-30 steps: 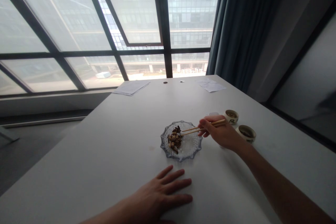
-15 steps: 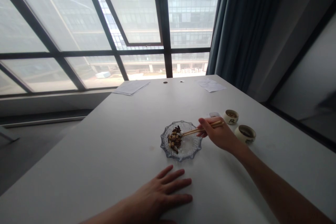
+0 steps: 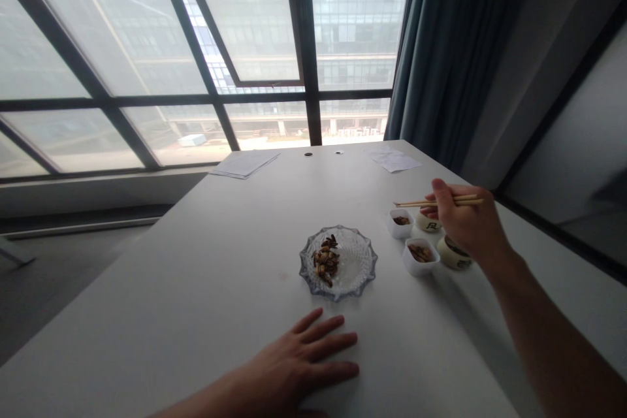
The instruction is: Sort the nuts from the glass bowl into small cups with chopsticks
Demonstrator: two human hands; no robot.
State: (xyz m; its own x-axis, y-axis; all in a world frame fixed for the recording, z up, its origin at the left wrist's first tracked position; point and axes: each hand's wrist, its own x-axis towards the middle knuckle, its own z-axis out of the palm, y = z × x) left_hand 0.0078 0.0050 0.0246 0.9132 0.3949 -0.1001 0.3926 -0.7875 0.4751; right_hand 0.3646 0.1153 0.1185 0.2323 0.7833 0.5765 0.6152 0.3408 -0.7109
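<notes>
So basically the wooden chopsticks [image 3: 412, 203] are up in the right hand [image 3: 467, 225], long axis running side to side across the view and close to level, tips pointing left and blunt ends poking out right past the hand. They're gripped between thumb and fingers, with the tips nearly together; can't tell if there's anything pinched at the end, too small. From this angle the tips sit over the back edge of the far white tub [image 3: 400, 230], which has dark brown bits in it. Just in front of that is the near white tub [image 3: 420, 268] with lighter brown pieces. Left hand [image 3: 298, 359] is holding nothing, fingers spread, palm down on the white table [image 3: 220, 261], just in front of the glass plate [image 3: 355, 268]. That plate has a scalloped rim and a brown striped heap [image 3: 326, 263] on its left half. The right hand partly blocks the two cream pots behind the tubs: the far pot [image 3: 429, 225] shows one dark character, looks like 风, while the near pot [image 3: 454, 255] has a dark mark I can't read. Papers [image 3: 245, 163] lie way back by the window, print unreadable.
</notes>
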